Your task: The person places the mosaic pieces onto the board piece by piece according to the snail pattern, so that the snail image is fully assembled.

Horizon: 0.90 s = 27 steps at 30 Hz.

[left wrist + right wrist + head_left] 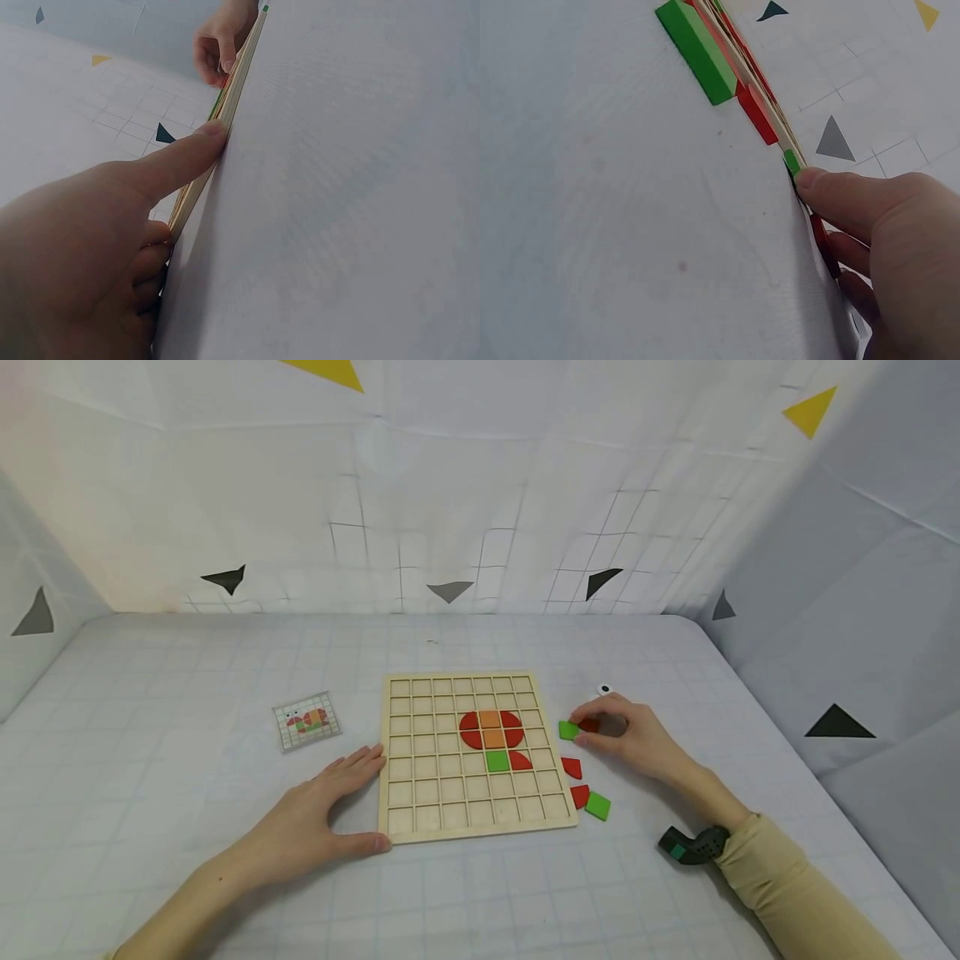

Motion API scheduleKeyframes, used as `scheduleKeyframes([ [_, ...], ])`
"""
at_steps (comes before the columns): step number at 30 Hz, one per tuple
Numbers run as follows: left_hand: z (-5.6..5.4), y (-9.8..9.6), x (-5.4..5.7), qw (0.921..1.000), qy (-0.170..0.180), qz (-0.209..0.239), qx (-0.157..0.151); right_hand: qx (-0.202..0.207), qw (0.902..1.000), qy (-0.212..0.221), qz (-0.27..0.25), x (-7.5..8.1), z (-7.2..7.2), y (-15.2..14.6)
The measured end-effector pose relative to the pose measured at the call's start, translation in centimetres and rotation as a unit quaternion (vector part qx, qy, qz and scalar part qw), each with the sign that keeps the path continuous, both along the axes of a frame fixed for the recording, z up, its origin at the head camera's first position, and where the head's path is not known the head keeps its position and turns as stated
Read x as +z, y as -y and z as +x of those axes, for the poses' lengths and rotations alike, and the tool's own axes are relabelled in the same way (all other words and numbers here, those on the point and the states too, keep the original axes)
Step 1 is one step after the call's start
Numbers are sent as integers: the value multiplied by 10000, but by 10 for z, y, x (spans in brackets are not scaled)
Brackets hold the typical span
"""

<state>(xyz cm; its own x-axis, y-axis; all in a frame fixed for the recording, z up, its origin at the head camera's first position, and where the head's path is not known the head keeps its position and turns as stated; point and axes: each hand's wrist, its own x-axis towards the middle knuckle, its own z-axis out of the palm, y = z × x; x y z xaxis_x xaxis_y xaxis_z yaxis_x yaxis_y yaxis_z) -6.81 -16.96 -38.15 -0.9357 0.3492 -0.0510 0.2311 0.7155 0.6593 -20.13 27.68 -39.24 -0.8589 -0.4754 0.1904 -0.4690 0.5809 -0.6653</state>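
Grid board [429, 793] is laid flat on the bench [172, 710], between the two hands. Eight tiles appear to be set in its cells, about half of the pattern by the look of the printed card [306, 721] placed to its left, where red, orange, green and a pair of eyes are shown. Left to be set, it seems, are the tiles scattered past the right edge: two green, three red, and at least one white eye disc [604, 689].

The board is made of pale wood, divided by thin raised strips into square cells. A stacked pair of orange tiles [491, 729] is flanked by round-cornered red tiles; below, a green square [497, 761] is adjoined by a curved red piece [520, 761].

The board's left edge is touched by the left hand [307, 818], its thumb and fingers spread apart. A loose green tile [567, 730] is pinched by the fingers of the right hand [630, 739], with a loose red tile [588, 725] just beside it.
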Motion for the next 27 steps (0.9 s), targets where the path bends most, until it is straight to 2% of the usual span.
scheduleKeyframes([
  [13,0,0,0,9999,-127,0,-60,-145,9998,48,-157,2,0,4],
  [21,-2,-1,-2,10000,-37,20,-26,-196,9996,10,-194,16,10,17],
  [27,-2,-2,-2,10000,-38,11,-31,-114,9991,-36,-400,17,13,28],
])
